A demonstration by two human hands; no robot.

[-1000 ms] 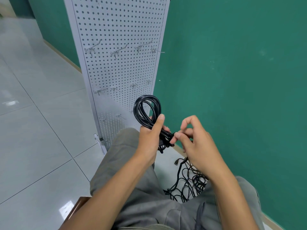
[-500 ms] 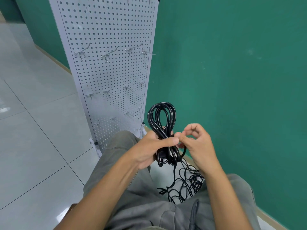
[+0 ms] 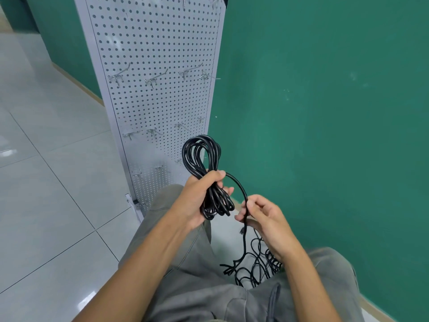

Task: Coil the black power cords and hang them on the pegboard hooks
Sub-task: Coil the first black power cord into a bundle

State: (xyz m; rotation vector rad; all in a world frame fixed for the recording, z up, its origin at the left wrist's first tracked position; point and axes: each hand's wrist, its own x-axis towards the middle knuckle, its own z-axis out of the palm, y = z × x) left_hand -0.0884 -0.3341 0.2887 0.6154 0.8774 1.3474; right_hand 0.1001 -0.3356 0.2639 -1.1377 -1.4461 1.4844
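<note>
Coiled cord (image 3: 200,159) — both hands (image 3: 197,196)

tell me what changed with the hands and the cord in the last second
The right hand drew apart from the left hand and now pinches a free strand of cord, pulled out in an arc from the coil; a second ago its fingertips met the left thumb at the bundle. The left hand grips the coil's middle as before. The pegboard hooks stay bare, and the cord pile stays on the floor.
</note>
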